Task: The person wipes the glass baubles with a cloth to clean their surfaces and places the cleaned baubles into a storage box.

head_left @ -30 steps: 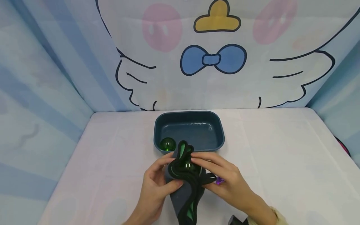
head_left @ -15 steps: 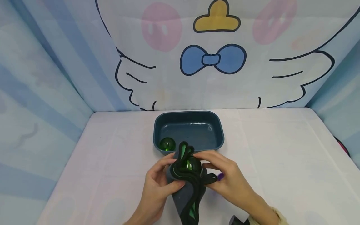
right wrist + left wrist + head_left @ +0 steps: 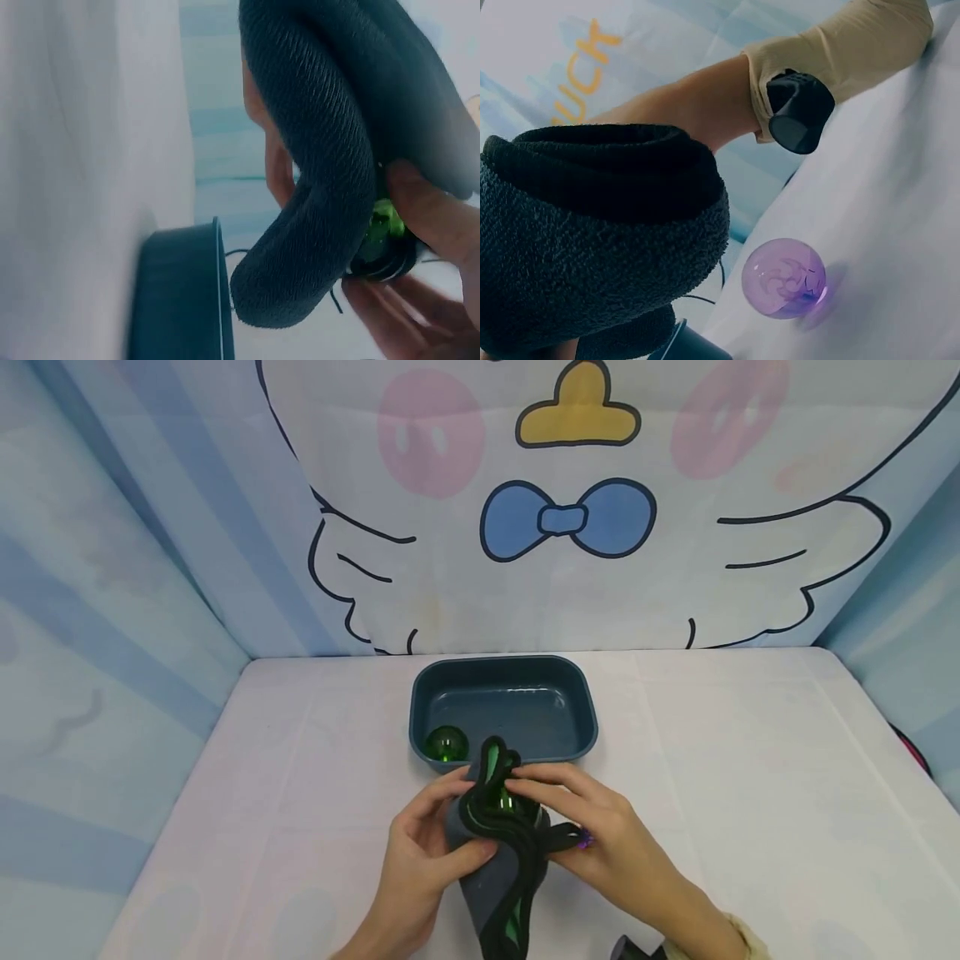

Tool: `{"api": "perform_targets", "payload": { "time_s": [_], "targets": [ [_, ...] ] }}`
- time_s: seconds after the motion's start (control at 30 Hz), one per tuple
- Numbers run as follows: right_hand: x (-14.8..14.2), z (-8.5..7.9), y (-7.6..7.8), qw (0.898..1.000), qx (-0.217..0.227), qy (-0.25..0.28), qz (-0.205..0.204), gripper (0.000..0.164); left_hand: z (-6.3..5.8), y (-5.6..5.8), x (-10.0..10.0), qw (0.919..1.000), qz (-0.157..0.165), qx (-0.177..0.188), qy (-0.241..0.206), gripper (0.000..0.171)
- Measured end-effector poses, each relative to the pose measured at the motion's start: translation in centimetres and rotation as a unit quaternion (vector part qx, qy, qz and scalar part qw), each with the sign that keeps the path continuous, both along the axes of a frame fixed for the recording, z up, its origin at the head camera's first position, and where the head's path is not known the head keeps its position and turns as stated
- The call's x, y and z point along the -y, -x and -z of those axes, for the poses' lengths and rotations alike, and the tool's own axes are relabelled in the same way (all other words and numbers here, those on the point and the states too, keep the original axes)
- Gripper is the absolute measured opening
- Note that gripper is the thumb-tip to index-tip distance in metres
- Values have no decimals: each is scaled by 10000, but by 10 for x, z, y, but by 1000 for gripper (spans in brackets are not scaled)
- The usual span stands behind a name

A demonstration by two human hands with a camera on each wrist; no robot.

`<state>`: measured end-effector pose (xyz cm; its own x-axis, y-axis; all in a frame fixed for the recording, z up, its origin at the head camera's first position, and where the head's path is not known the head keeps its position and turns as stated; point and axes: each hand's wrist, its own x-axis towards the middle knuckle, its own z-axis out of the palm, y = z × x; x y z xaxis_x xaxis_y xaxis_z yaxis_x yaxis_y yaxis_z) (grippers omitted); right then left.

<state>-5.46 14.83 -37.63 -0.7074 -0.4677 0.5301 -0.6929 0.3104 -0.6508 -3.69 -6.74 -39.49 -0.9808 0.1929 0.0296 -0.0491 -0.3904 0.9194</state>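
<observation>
Right cuff (image 3: pixel 741 937): beige sleeve end, nearest edge, right of centre; black wrist unit (image 3: pixel 801 112) strapped at it.
Left hand (image 3: pixel 412 852): mostly closed, thumb on the near face, fingers round the left side; grips the fabric.
Dark fabric piece (image 3: pixel 487 877): held up at centre, near side of tray, long way running near to far. Wavy black rim, green strips at both ends.
Right hand (image 3: pixel 611 827): part closed; thumb on the fabric's right side, fingertips over the ball at the rim.
Near green ball (image 3: pixel 504 802): sits in the rim's opening, partly covered. Step, my read: working ball against rim; in or out, can't tell. Next move calls for left grip steady, right fingers controlling the ball.
Change vs half a second ago: two right fingers now lie across the ball, less of it shows. Fabric and left hand about the same.
Purple ball (image 3: pixel 784 277): on the white table (image 3: pixel 750 777), right of fabric, mostly hidden behind right hand from above.
Tray (image 3: pixel 517 714): far centre, blue, upright; unchanged.
Far green ball (image 3: pixel 447 743): in tray, near left corner.
Backdrop (image 3: pixel 570 602): cartoon cloth behind the table.
</observation>
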Motion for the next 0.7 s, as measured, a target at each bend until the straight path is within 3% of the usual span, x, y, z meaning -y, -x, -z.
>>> {"api": "perform_targets", "payload": {
  "time_s": [0.17, 0.3, 0.5, 0.7],
  "targets": [
    [0, 0, -1, 9904, 1336, 311, 154, 64, 0, 0, 0, 10000, -37, 24, 62, 49],
    [0, -1, -1, 9854, 1665, 277, 204, 61, 1, 0, -1, 9999, -48, 74, 53, 49],
    [0, -2, -1, 9921, 1239, 172, 133, 71, 2, 1, -1, 9998, -116, 130, 17, 50],
    [-3, 0, 1, 9996, 77, -249, -103, 76, 2, 2, 1, 9997, -202, 135, -102, 48]
  ]
}}
